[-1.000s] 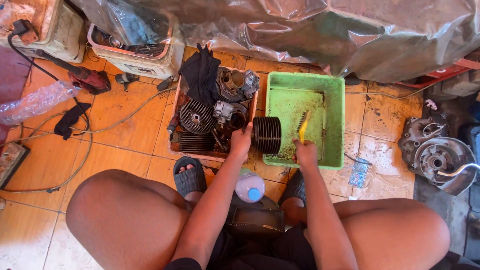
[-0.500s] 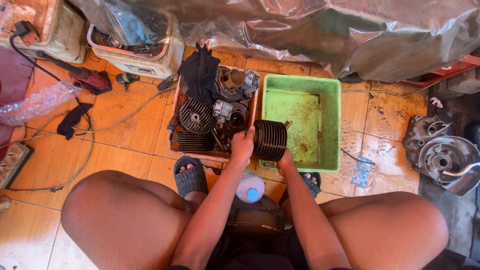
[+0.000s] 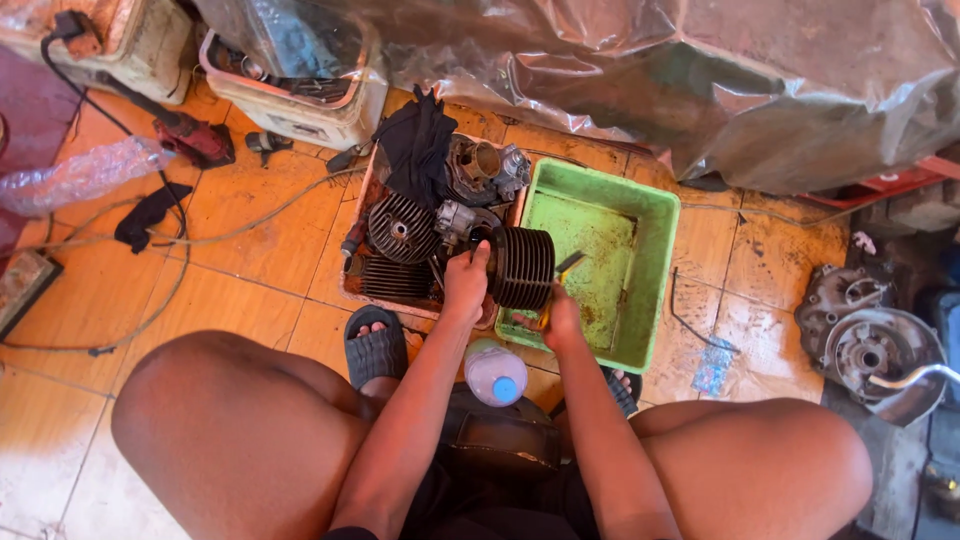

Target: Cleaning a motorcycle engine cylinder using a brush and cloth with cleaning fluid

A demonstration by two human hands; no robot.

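Observation:
I sit low over an orange tiled floor with my knees spread. My left hand (image 3: 466, 281) grips the near end of a dark finned engine cylinder (image 3: 524, 266), holding it at the left rim of a green plastic tub (image 3: 650, 280). My right hand (image 3: 561, 318) is closed on a yellow-handled brush (image 3: 558, 290) whose dark head rests against the cylinder's fins. To the left a shallow tray (image 3: 362, 290) holds several greasy engine parts, a finned cylinder head (image 3: 400, 228) and a black rag (image 3: 416, 140).
A small plastic bottle with a blue cap (image 3: 495, 373) stands between my feet. An engine casing half (image 3: 868, 340) lies at the right. A crumpled silver tarp (image 3: 700, 70) covers the far side. Cables, a red power tool (image 3: 192, 140) and white crates sit at the upper left.
My right hand came out of the green tub with the brush and moved left to the cylinder. The left hand kept hold of the cylinder, shifting slightly.

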